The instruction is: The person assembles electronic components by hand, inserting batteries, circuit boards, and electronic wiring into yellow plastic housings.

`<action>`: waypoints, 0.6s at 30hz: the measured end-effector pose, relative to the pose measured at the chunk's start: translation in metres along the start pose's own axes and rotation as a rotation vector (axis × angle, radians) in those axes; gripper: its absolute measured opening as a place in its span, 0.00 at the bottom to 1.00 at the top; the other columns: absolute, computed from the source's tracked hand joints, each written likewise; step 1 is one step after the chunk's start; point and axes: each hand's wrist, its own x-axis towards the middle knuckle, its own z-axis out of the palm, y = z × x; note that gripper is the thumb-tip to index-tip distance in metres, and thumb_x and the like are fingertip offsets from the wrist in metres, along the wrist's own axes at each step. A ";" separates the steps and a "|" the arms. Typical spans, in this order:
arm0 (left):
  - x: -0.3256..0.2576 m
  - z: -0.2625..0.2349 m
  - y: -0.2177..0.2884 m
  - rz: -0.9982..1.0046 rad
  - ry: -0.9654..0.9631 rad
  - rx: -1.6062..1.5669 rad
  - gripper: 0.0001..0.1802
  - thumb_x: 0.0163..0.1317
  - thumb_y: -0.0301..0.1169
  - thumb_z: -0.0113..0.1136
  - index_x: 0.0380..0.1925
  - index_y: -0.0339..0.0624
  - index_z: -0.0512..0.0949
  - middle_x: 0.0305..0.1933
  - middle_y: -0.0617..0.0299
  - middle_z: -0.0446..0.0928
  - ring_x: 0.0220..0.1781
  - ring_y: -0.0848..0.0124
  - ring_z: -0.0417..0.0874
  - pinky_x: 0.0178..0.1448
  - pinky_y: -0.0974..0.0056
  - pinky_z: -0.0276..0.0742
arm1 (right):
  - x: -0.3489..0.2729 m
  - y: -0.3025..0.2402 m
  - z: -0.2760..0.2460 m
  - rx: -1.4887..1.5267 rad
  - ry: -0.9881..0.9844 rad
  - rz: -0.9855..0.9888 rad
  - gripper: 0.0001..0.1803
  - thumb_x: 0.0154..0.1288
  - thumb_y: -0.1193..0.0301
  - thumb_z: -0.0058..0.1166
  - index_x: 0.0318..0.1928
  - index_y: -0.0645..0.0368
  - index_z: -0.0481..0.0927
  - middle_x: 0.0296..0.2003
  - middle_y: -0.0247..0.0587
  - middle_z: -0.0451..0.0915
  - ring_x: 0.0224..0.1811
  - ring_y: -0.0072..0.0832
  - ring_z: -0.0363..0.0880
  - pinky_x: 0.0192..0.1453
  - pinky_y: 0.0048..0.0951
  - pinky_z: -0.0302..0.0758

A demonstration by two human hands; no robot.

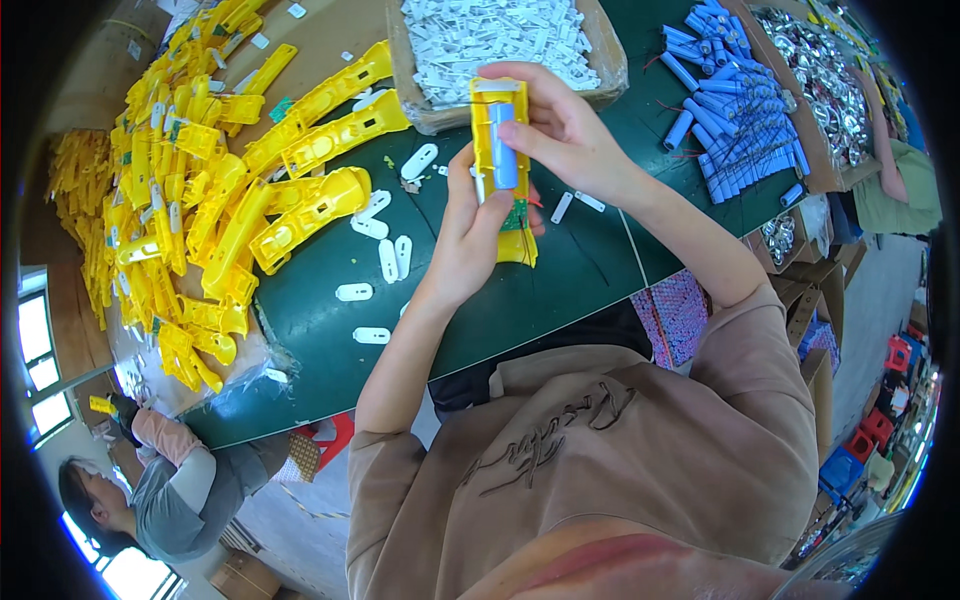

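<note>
My left hand [468, 240] is closed around the lower part of a yellow plastic housing [518, 248], held above the green table. A blue cylindrical battery cell [503, 150] lies lengthwise in the housing's upper half. My right hand [572, 140] presses its thumb on the cell, while its fingers curl round the housing's top and far edge. Below the cell, a small green circuit board [516, 214] and a bit of red wire show beside my left thumb. Several white oval plastic pieces [388, 258] lie on the table left of my left hand.
Yellow housings [215, 215] are heaped on the left. A carton of white parts [612, 75] stands at the far side. Blue wired cells [735, 125] lie in rows at right, beside a box of shiny metal parts [815, 80]. Another person [190, 500] works at lower left.
</note>
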 end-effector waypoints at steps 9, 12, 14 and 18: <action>0.015 -0.043 0.068 0.206 0.090 0.450 0.36 0.66 0.29 0.47 0.69 0.38 0.40 0.57 0.50 0.68 0.56 0.65 0.72 0.59 0.64 0.66 | 0.070 -0.051 -0.082 -0.200 0.189 -0.094 0.16 0.62 0.72 0.49 0.52 0.54 0.74 0.42 0.32 0.76 0.41 0.18 0.74 0.45 0.21 0.72; 0.026 -0.114 0.116 0.218 0.374 0.918 0.26 0.66 0.29 0.48 0.63 0.41 0.59 0.53 0.56 0.73 0.53 0.72 0.73 0.55 0.66 0.69 | 0.125 -0.059 -0.187 -0.232 0.302 0.121 0.20 0.63 0.66 0.47 0.56 0.51 0.70 0.48 0.30 0.73 0.45 0.17 0.73 0.50 0.21 0.71; 0.032 -0.163 0.146 0.070 0.561 1.122 0.23 0.64 0.28 0.49 0.60 0.43 0.64 0.54 0.56 0.73 0.53 0.68 0.74 0.55 0.65 0.71 | 0.173 -0.040 -0.252 -0.313 0.285 0.061 0.19 0.64 0.65 0.50 0.55 0.49 0.71 0.47 0.31 0.73 0.48 0.20 0.71 0.54 0.26 0.67; 0.073 -0.251 0.155 0.153 0.333 2.120 0.28 0.56 0.27 0.56 0.59 0.46 0.65 0.56 0.59 0.70 0.58 0.57 0.70 0.55 0.57 0.71 | 0.231 0.032 -0.405 -0.473 0.380 0.375 0.28 0.64 0.54 0.49 0.62 0.49 0.65 0.49 0.32 0.69 0.50 0.21 0.68 0.54 0.27 0.66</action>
